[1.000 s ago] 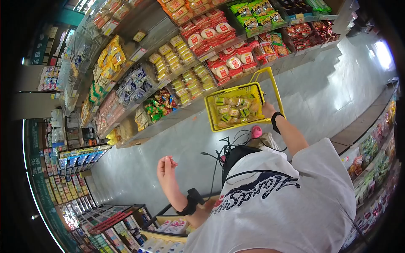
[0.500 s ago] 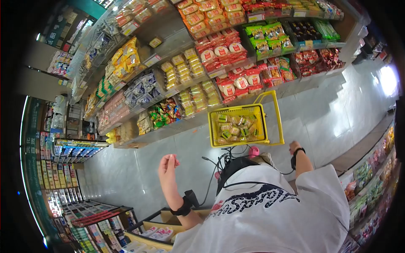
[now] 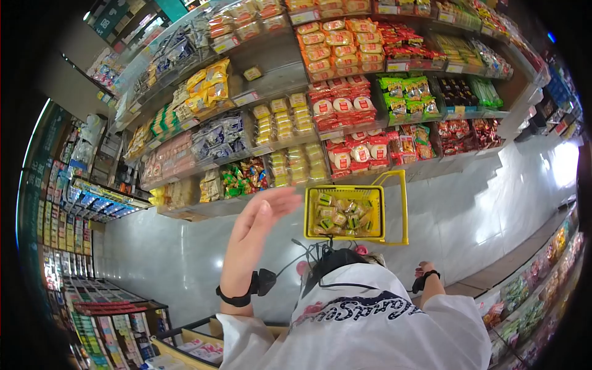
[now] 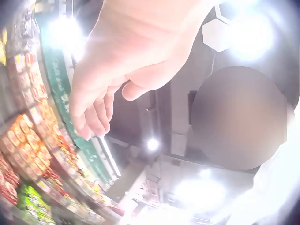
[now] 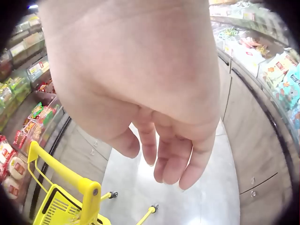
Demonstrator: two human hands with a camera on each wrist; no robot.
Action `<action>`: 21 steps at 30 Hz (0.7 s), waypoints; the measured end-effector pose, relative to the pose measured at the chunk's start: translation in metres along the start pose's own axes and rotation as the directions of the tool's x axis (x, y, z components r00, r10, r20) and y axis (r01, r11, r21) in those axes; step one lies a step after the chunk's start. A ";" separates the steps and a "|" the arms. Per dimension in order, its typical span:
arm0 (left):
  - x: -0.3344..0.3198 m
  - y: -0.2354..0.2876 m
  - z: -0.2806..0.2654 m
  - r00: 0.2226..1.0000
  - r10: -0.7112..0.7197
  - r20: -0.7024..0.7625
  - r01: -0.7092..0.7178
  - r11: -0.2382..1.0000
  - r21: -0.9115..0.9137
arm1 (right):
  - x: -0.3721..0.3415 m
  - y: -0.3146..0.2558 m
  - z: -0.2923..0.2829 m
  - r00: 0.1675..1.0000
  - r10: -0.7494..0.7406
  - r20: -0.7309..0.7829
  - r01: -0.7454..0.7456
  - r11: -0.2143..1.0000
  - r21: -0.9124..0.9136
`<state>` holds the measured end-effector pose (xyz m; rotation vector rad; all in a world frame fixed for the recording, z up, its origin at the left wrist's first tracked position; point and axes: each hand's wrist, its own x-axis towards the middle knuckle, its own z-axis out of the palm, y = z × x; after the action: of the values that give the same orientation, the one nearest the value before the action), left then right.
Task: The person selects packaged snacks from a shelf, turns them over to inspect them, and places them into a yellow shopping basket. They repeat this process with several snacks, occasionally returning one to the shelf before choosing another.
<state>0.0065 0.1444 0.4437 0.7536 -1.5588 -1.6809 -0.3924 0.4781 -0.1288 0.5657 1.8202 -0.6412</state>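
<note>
My left hand point(image 3: 262, 219) is raised in front of the shelves, its fingers extended and holding nothing; in the left wrist view the same hand point(image 4: 126, 61) has its fingers loosely bent. Low at my right side hangs my right hand point(image 3: 425, 270), empty, and its fingers dangle loosely curled in the right wrist view point(image 5: 150, 108). A yellow basket point(image 3: 308, 213) stands on the floor against the foot of the shelves, with several small wrapped packages point(image 3: 339, 218) inside. Its yellow handle point(image 3: 404, 209) leans out to the right, apart from my right hand.
Tiered shelves hold orange packs point(image 3: 339, 46), red packs point(image 3: 343, 105), green bags point(image 3: 407, 95) and small yellow packs point(image 3: 280, 120). Black cables point(image 3: 320, 250) lie near my body. Another product display point(image 3: 536, 277) runs along the right, and a divided bin point(image 3: 203, 339) stands lower left.
My right hand has let go of the basket's handle and drawn back to my side. My left hand has risen toward the shelves and its fingers have straightened. The view has shifted.
</note>
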 end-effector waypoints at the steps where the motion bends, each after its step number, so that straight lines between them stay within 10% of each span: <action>1: 0.000 0.014 0.005 0.997 0.049 0.058 -0.047 0.998 -0.034 | -0.006 0.002 0.002 1.000 -0.017 0.002 0.017 1.000 0.011; 6: -0.013 0.076 0.006 0.875 0.056 0.480 0.139 0.922 -0.362 | -0.051 0.007 0.027 0.991 -0.135 -0.017 0.135 0.991 0.022; 8: -0.026 0.096 0.001 0.792 0.116 0.599 0.231 0.851 -0.471 | -0.008 0.038 0.031 0.824 -0.542 0.162 0.561 0.747 -0.356; 11: -0.039 0.108 -0.013 0.587 0.385 0.712 0.274 0.733 -0.622 | -0.059 0.029 0.073 0.921 -0.387 0.044 0.388 0.900 -0.200; 14: -0.053 0.107 -0.023 0.580 0.577 0.575 0.088 0.657 -0.748 | -0.110 0.029 0.117 0.981 -0.196 0.002 0.196 0.981 0.004; 19: -0.074 0.146 -0.093 0.542 0.323 0.776 0.416 0.699 -0.581 | -0.111 0.059 0.162 0.985 -0.165 0.052 0.164 0.986 0.016; 21: -0.088 0.125 -0.090 0.623 0.567 0.538 0.121 0.610 -0.783 | -0.122 0.073 0.178 0.983 -0.178 0.044 0.178 0.984 0.013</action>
<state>0.1444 0.1620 0.5548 -0.7306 -1.0782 -2.2937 -0.1836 0.4049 -0.0746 0.3937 1.8399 -0.7771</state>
